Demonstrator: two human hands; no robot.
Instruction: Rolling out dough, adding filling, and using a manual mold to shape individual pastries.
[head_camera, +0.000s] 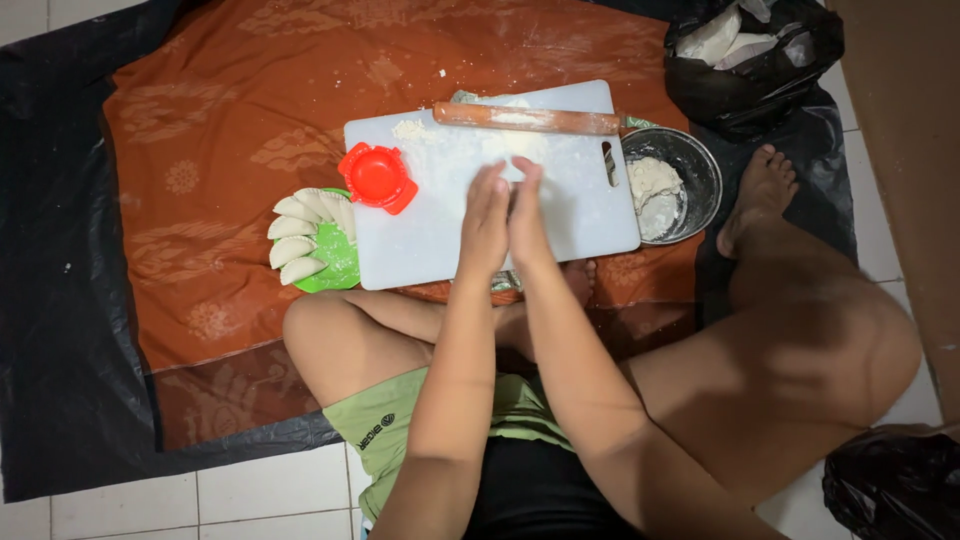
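On the left we see a green plate (335, 262) of folded dumplings (297, 232), then a red dumpling press (377, 177) on our white cutting board (440, 220). Our left hand (485, 225) and right hand (526, 215) press flat together, palms closed on something we cannot make out. A rolling pin (527, 119) lies beyond; a metal bowl of dough (668, 185) sits rightmost.

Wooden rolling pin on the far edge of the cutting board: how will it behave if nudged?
The rolling pin is a plain cylinder lying on the smooth white cutting board, so it probably rolls readily. It looks rigid. The flour dusting it may make the grip somewhat slippery.
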